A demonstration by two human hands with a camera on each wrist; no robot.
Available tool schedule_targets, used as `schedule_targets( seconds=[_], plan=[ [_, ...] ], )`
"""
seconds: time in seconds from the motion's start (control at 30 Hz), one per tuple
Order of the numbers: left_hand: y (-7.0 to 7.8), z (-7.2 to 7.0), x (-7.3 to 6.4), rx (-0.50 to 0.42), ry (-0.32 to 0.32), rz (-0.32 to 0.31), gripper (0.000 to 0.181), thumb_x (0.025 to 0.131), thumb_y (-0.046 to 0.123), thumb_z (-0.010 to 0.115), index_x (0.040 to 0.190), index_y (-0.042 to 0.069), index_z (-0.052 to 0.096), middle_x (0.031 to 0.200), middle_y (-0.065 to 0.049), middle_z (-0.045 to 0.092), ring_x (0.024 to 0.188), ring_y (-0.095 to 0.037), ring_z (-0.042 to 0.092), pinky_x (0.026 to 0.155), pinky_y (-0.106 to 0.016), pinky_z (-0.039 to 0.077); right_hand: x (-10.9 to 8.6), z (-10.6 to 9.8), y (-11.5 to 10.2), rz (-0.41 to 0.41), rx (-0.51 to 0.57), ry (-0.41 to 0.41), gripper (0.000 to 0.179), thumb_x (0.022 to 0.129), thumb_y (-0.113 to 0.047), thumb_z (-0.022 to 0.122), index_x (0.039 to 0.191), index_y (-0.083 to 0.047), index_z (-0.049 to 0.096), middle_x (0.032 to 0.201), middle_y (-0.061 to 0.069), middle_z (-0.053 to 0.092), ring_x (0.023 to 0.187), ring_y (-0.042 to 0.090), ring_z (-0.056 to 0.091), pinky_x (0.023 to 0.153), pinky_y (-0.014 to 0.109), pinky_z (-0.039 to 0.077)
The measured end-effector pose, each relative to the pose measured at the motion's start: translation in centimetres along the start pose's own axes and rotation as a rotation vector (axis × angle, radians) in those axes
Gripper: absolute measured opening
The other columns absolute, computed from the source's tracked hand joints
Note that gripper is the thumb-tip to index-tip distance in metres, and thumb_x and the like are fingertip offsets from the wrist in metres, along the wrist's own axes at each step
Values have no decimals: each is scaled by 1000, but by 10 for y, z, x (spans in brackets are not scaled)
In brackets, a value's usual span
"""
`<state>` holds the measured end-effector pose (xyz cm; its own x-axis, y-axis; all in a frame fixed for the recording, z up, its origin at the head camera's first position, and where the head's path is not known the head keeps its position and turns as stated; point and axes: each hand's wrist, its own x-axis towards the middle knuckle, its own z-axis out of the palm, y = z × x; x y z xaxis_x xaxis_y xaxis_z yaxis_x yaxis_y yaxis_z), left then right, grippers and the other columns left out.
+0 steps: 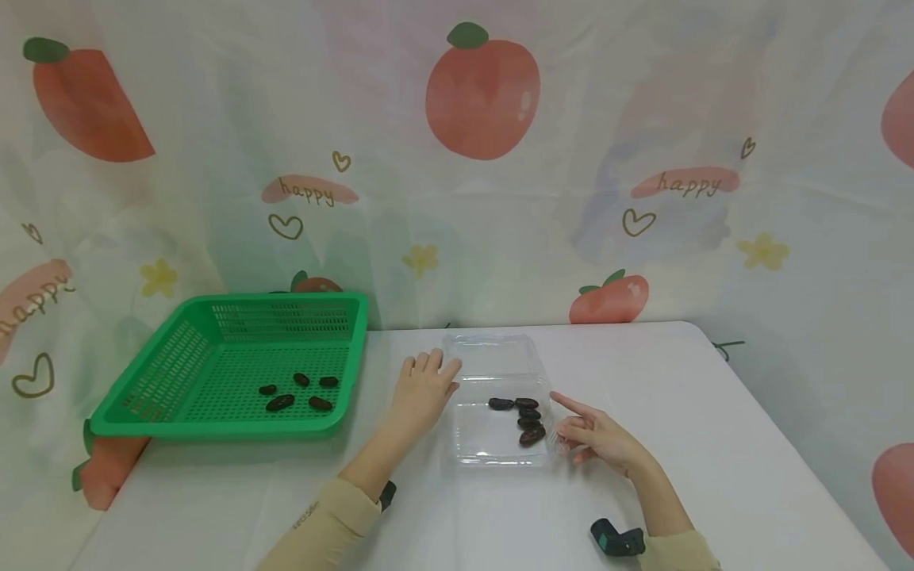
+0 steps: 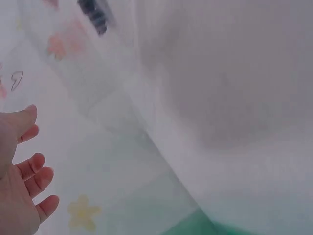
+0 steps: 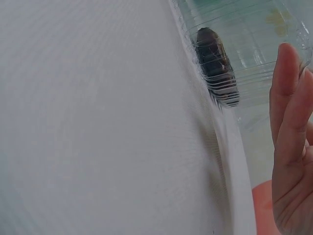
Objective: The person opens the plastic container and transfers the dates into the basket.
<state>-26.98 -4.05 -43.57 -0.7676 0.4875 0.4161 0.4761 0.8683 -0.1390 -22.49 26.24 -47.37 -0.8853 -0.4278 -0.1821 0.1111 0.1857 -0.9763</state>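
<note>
From here I judge the clear container (image 1: 485,440), lying open with its lid toward the desk's (image 1: 514,515) far edge, light, flimsy and slick, best held by its side rims; the left hand (image 1: 423,390) is relaxed and empty, but whether the right hand (image 1: 601,438) pinches I cannot tell.

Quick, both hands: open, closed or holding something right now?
Left hand: open, holding nothing, beside the clear container.
Right hand: open, at the container's right edge.

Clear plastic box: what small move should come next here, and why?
Probably move the left hand to the green basket for another dark piece: that hand looks free, several pieces lie there, and the clear box is open with space inside.
</note>
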Motion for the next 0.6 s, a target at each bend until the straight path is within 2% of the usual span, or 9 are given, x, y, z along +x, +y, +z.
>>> schedule_targets(
  seconds=[0.13, 0.4, 0.6],
  plan=[
    [17, 12, 6, 26, -21, 38, 28, 88, 35, 58, 113, 24, 49, 104, -3, 50, 91, -19, 49, 79, -33, 40, 0, -2, 3, -25, -1, -19, 69, 91, -16, 55, 145, -4, 14, 79, -3, 59, 68, 8, 58, 54, 23, 50],
    [43, 32, 10, 55, -109, 89, 32, 88, 38, 57, 117, 27, 50, 112, -1, 52, 102, -18, 49, 88, -35, 40, 1, 0, 0, 25, -1, 21, 71, 90, -15, 57, 145, -4, 14, 80, -2, 57, 67, 9, 57, 53, 24, 50],
    [57, 36, 10, 87, -193, 120, 29, 90, 38, 54, 116, 27, 49, 115, 1, 50, 107, -16, 48, 93, -35, 39, -1, 1, -2, 26, 0, 27, 70, 91, -13, 56, 146, -6, 14, 81, -1, 58, 67, 9, 57, 53, 24, 50]
  ],
)
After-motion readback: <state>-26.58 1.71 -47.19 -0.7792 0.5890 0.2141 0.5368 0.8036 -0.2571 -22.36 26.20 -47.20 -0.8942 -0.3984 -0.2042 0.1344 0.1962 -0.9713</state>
